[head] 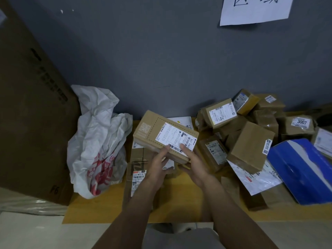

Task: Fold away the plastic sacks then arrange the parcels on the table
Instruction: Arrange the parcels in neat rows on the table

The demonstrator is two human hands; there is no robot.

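Note:
Both hands hold a flat brown cardboard parcel (pixel 154 128) with a white shipping label, tilted above the yellow table (pixel 100 207). My left hand (pixel 159 164) grips its near left corner, thumb on the label. My right hand (pixel 194 164) grips the near right edge, thumb on the barcode. Under the held parcel lie more taped brown parcels (pixel 138 169). A crumpled white plastic sack (pixel 97 141) with red print sits at the table's left end. A loose heap of brown parcels (pixel 249 141) fills the right side.
A large brown carton (pixel 30 114) stands left of the sack. A blue and white mailer bag (pixel 303 171) and a clear mailer (pixel 255 178) lie at the right. A grey wall with a paper sign (pixel 255 9) backs the table.

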